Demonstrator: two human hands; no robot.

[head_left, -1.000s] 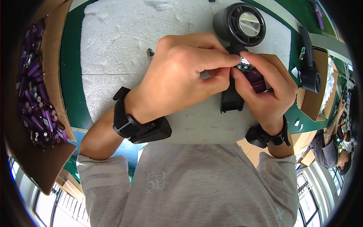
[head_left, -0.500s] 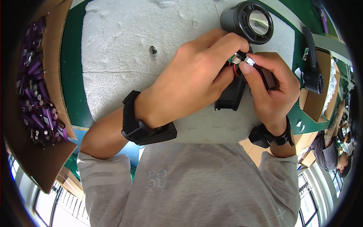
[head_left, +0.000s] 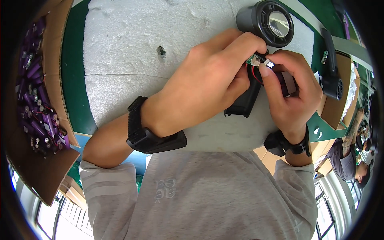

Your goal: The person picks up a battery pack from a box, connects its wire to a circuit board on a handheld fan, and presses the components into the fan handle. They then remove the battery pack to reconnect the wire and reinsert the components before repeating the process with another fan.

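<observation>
Green edge showing, the small circuit board [head_left: 251, 60] sat right between two sets of fingertips, just below the round black fan head [head_left: 266, 24] and over the top end of the black handle [head_left: 242, 102]. What a tight little grip! The left hand [head_left: 202, 82] was nearly closed, its forefinger and thumb bent round the board's left side, though the exact contact was partly hidden. Across from it, the right hand [head_left: 294, 90] had thumb and forefinger all but together on a white-dotted piece [head_left: 270, 63] at the board's right; whether the two parts were joined, you couldn't tell. Under that right hand, a dark block [head_left: 289, 83] showed near the palm. And there was the danger spot: a thin red wire [head_left: 255, 76] looping down beside the handle! Good work here looked to call for light pressure on the edges, fingertips off the solder, that loop slack and unpinched, and small turns rather than tugs. Beneath it all, the white foam sheet [head_left: 120, 44] gave a soft bed.
</observation>
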